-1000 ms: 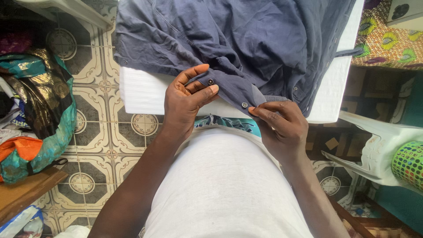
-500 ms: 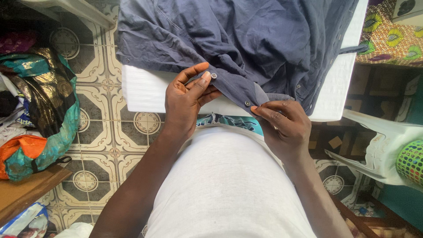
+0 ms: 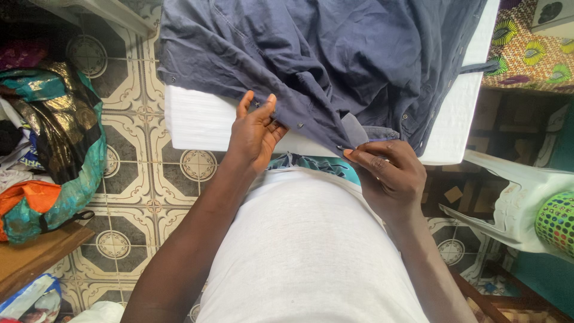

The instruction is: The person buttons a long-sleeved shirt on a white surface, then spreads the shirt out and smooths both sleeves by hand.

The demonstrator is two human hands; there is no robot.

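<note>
a heap of teal, gold and orange cloth [image 3: 54,149] lies at far left on the patterned tiled floor [image 3: 137,185]. on the white padded board [image 3: 197,122], a crumpled navy shirt [image 3: 335,54] spreads across the top. the left hand [image 3: 254,134] pinches the shirt's buttoned edge between thumb and fingers; the right hand [image 3: 385,173] grips the same edge (just past the board's near rim) at its lower end, the strip pulled taut between the 2 hands. a white plastic chair [image 3: 514,197] stands at right.
</note>
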